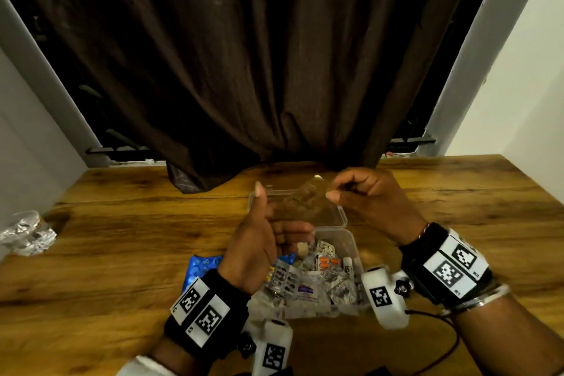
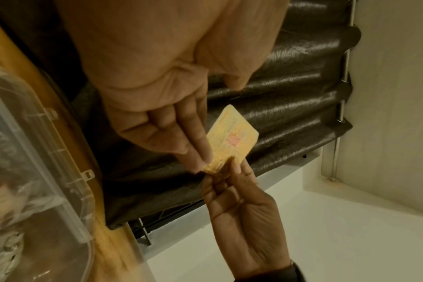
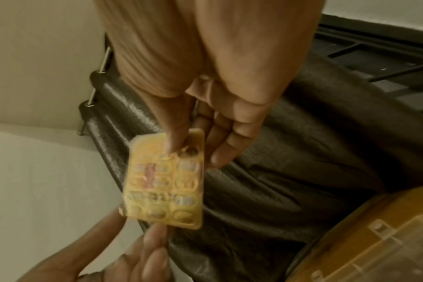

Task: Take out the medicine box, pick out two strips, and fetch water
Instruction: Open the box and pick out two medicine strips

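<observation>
Though its print blurs, both hands (image 3: 205, 122) pinch the yellow strip (image 3: 167, 183).

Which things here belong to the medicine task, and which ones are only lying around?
Part of the job:
- yellow strip, pinched by left hand and right hand
- open medicine box with mixed strips inside
- blue strip beside the box

Just lying about:
- crumpled foil at the table's left edge
- brown curtain behind
</observation>
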